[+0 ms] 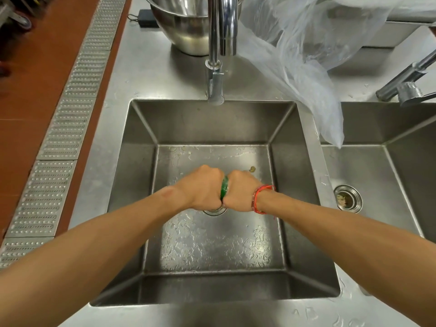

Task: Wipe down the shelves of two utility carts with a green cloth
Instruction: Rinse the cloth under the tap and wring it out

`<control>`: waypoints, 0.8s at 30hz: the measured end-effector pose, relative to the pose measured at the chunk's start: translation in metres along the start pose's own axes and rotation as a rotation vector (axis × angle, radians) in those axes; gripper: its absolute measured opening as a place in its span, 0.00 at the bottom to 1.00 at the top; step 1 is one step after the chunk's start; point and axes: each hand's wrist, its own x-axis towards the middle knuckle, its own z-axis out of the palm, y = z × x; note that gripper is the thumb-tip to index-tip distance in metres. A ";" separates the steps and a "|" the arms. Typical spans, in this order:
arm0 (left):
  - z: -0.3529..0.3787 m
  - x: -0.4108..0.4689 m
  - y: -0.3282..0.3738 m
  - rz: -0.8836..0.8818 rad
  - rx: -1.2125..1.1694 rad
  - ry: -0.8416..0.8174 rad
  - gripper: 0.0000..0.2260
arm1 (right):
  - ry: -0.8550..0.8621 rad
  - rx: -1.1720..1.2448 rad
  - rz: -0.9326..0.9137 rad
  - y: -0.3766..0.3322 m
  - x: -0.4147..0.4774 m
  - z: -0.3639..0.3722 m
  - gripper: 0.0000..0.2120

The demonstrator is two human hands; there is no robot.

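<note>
No text can be read here, no label, brand or number. The sink and tap show plain steel.

- A steel counter is seen, with a deep square sink set into it at the centre.
- Water beads are spread over the sink's floor, and a small brownish scrap lies near its far right corner.
- A tall chrome tap is mounted behind the sink's far rim.
- A large metal bowl is placed just beyond the tap.
- A small black box with a cable is set left of the bowl.
- A clear plastic bag is draped from the far right down over the divider between the sinks.
- A second sink is found to the right, with debris caught in its drain strainer.
- A second tap is angled over it.
- A studded metal floor grate is laid along the left, beside the reddish-brown floor.
</note>
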 end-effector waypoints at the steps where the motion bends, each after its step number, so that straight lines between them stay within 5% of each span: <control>1: 0.003 0.001 -0.003 -0.014 -0.087 -0.009 0.07 | 0.019 -0.049 -0.044 0.002 0.001 0.002 0.09; 8: 0.007 -0.014 0.003 -0.384 -0.956 -0.236 0.11 | 0.133 -0.317 -0.295 0.007 -0.002 0.000 0.07; 15: 0.013 -0.030 -0.006 -0.381 -1.509 -0.513 0.12 | 0.404 -0.512 -0.545 0.008 0.000 -0.004 0.20; 20: 0.008 -0.035 0.000 -0.363 -1.616 -0.458 0.11 | 0.477 -0.490 -0.555 0.006 0.000 -0.011 0.22; 24: 0.002 -0.040 0.001 -0.330 -1.376 -0.317 0.12 | 0.464 -0.466 -0.448 -0.001 -0.008 -0.007 0.19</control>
